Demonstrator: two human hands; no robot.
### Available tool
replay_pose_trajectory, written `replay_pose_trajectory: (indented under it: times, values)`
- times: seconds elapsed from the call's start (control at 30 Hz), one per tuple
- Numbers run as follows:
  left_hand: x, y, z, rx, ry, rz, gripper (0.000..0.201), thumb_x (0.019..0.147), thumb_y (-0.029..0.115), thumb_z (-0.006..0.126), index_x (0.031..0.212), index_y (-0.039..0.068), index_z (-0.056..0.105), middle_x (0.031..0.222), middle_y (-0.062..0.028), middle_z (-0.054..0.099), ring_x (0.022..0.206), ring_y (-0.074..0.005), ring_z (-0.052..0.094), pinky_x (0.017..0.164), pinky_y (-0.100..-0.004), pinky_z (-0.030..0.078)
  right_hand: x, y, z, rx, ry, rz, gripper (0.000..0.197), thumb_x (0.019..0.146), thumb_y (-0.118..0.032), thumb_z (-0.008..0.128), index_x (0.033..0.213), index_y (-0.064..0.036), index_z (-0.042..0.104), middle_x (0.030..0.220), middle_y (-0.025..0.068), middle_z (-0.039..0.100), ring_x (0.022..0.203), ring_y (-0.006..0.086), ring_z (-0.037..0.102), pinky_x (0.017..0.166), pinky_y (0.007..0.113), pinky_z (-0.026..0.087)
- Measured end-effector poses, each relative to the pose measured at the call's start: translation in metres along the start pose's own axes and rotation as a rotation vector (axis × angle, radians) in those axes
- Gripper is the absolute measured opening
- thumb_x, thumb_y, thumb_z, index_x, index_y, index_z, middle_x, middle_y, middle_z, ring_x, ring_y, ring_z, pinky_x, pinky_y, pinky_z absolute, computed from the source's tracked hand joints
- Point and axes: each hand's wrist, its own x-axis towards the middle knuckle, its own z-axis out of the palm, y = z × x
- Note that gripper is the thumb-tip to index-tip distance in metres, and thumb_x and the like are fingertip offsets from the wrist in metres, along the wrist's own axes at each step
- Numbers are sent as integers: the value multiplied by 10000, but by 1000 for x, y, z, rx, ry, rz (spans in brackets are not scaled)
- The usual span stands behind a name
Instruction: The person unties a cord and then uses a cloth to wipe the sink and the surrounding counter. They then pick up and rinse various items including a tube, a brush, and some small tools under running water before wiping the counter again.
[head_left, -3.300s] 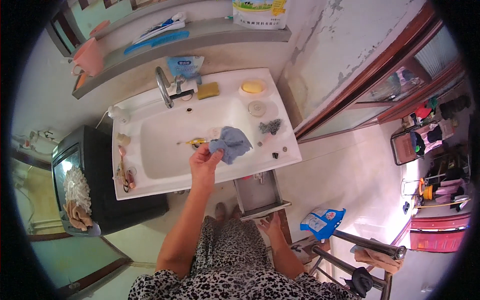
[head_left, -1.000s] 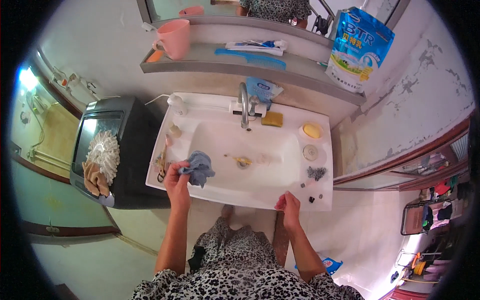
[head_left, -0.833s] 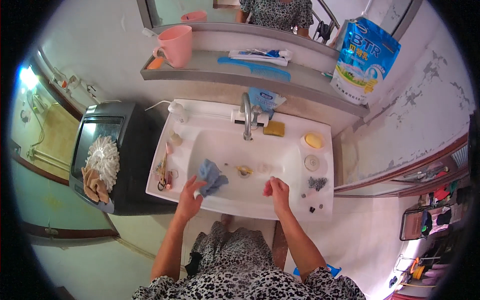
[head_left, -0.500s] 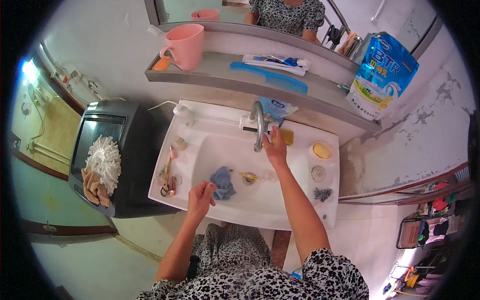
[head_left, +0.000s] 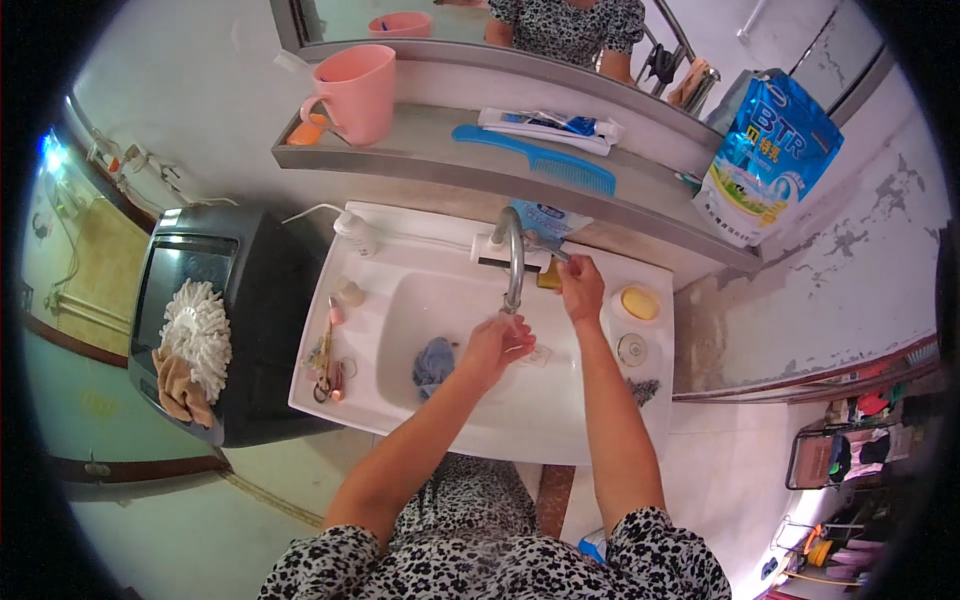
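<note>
My left hand (head_left: 497,347) is under the outlet of the curved metal faucet (head_left: 516,262), palm turned inward, fingers loosely apart and holding nothing. My right hand (head_left: 580,288) has its fingers closed round the end of the faucet's lever handle (head_left: 548,248), right of the spout. Below them lies the white sink basin (head_left: 410,300). A crumpled blue cloth (head_left: 434,366) rests in the basin, left of my left forearm. Whether water is running is hard to make out. The drain is hidden behind my left hand and forearm.
On the sink's right rim are yellow soap (head_left: 640,303), a round drain cover (head_left: 632,349) and a dark scouring pad (head_left: 643,391). Scissors (head_left: 321,385) and small bottles line the left rim. Above, a shelf (head_left: 420,155) carries a pink mug (head_left: 355,95), blue comb (head_left: 535,160) and blue pouch (head_left: 768,160).
My left hand has moved right and up, from beside the blue cloth to under the spout, and its fingers have spread. My right hand has shifted slightly right with the lever.
</note>
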Motion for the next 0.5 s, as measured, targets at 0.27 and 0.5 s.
replay_pose_trajectory:
  times: [0.27,0.5]
  values:
    - [42,-24,-5,83,-47,51,431,896,431,440,650,83,495,513,-42,455,535,-170,506,450,-309,382,-96,15,47,1359,-580,894,303,898,-308,431,943,-40,565,793,71,591,725,183,570,635,299,490]
    - [38,-17,-43,1853,277,772,285,805,295,525,901,34,585,905,-141,568,773,-299,555,619,-391,455,-114,-56,63,1479,-508,918,262,869,-274,435,962,-65,564,876,87,588,826,233,565,741,337,480]
